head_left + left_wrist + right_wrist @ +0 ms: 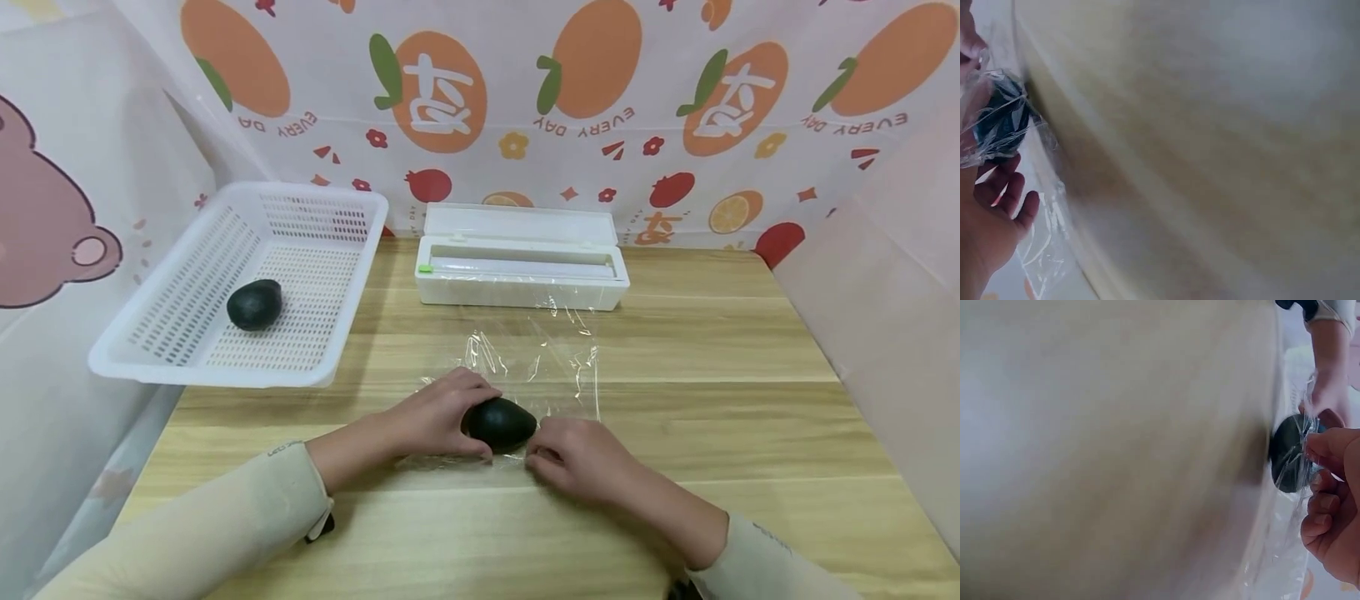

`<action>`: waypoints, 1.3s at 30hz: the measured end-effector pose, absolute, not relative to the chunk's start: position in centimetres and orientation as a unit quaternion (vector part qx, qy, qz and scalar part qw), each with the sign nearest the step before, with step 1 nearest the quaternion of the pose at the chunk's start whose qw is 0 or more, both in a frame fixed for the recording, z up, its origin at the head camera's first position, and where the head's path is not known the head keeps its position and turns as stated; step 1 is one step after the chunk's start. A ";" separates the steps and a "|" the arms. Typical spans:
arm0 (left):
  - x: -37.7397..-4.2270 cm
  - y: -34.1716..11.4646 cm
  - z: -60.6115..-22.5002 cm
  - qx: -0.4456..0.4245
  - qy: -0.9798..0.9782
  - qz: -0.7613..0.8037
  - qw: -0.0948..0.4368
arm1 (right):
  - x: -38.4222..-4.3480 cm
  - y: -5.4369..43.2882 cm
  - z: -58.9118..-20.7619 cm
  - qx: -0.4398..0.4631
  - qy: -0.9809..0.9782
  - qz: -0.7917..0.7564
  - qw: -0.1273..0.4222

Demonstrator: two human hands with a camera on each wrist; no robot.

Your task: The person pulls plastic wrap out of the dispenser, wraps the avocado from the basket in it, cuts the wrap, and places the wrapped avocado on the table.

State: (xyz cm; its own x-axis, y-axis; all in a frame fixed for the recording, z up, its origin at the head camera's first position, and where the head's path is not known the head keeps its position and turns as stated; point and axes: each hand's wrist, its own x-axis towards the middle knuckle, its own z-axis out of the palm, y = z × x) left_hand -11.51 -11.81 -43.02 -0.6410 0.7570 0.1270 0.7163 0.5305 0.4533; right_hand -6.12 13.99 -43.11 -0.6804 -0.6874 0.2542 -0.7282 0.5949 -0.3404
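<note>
Holds a dark avocado [501,423] in the left hand [446,418], with fingers curled round its blunt end, on cling film [483,354] spread over the worktop [720,417]. Pinches the cling film in the right hand [573,458], with fingers nearly closed beside the narrow tip (contact partly hidden from above). Could tear or crumple the cling film by tugging too hard, or lose the rounded avocado by loosening the left grip. Could also drag the white box [521,293] nearer by pulling cling film apparently joined to its roll [525,268].
</note>
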 end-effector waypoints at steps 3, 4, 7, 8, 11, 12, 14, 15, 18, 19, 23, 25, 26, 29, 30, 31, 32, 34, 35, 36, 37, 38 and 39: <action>-11.4 -11.7 -42.7 0.418 0.878 0.227 0.050 | -6.8 14.0 -42.8 0.371 -0.897 0.239 0.039; -11.4 -11.7 -42.6 0.419 0.878 0.225 0.056 | -7.0 14.0 -42.7 0.363 -0.897 0.249 0.032; -11.2 -11.7 -42.3 0.416 0.879 0.218 0.083 | -7.4 13.9 -42.5 0.338 -0.902 0.269 0.011; -11.1 -11.8 -42.2 0.416 0.879 0.215 0.090 | -7.4 13.9 -42.5 0.330 -0.904 0.274 0.004; -11.0 -11.8 -42.0 0.414 0.881 0.206 0.103 | -7.6 13.8 -42.5 0.302 -0.909 0.287 -0.012; -10.9 -11.8 -41.9 0.413 0.881 0.204 0.108 | -7.7 13.7 -42.5 0.294 -0.910 0.291 -0.016; -10.9 -11.8 -41.7 0.407 0.882 0.204 0.121 | -7.8 13.6 -42.7 0.279 -0.914 0.295 -0.019; -10.9 -11.8 -41.6 0.404 0.882 0.204 0.130 | -7.9 13.6 -42.7 0.273 -0.915 0.296 -0.019; -11.0 -11.6 -41.4 0.391 0.885 0.201 0.151 | -8.1 13.4 -42.9 0.262 -0.919 0.293 -0.013; -11.0 -11.5 -41.4 0.389 0.886 0.198 0.153 | -8.1 13.3 -42.9 0.259 -0.921 0.291 -0.011; -11.2 -11.2 -41.5 0.398 0.890 0.179 0.135 | -8.2 13.1 -42.9 0.242 -0.925 0.291 -0.011; -11.3 -11.1 -41.4 0.400 0.890 0.178 0.128 | -8.3 13.1 -42.7 0.236 -0.926 0.294 -0.015; -11.3 -11.1 -41.3 0.398 0.890 0.180 0.129 | -8.4 13.0 -42.7 0.233 -0.926 0.296 -0.019; -11.4 -11.0 -41.1 0.383 0.892 0.191 0.147 | -8.5 13.1 -42.5 0.226 -0.927 0.298 -0.028; -11.4 -11.0 -40.9 0.377 0.892 0.196 0.156 | -8.5 13.2 -42.4 0.223 -0.928 0.297 -0.031; -11.5 -11.0 -40.9 0.372 0.892 0.198 0.165 | -8.5 13.2 -42.4 0.220 -0.928 0.298 -0.033; -11.5 -11.1 -40.9 0.367 0.892 0.201 0.173 | -8.5 13.3 -42.3 0.217 -0.929 0.298 -0.032; -11.7 -11.1 -40.9 0.361 0.890 0.208 0.184 | -8.6 13.4 -42.1 0.217 -0.930 0.296 -0.025; -11.9 -11.2 -40.9 0.360 0.889 0.210 0.188 | -8.6 13.4 -42.1 0.223 -0.929 0.296 -0.020; -12.0 -11.2 -40.9 0.358 0.889 0.212 0.192 | -8.6 13.4 -42.0 0.234 -0.927 0.294 -0.013; -12.1 -11.2 -41.0 0.359 0.887 0.216 0.194 | -8.7 13.4 -42.0 0.248 -0.924 0.292 -0.003; -12.2 -11.2 -41.0 0.361 0.885 0.218 0.195 | -8.7 13.3 -42.0 0.266 -0.920 0.288 0.006; -12.3 -11.2 -41.0 0.363 0.883 0.222 0.197 | -8.8 13.2 -42.0 0.285 -0.915 0.284 0.015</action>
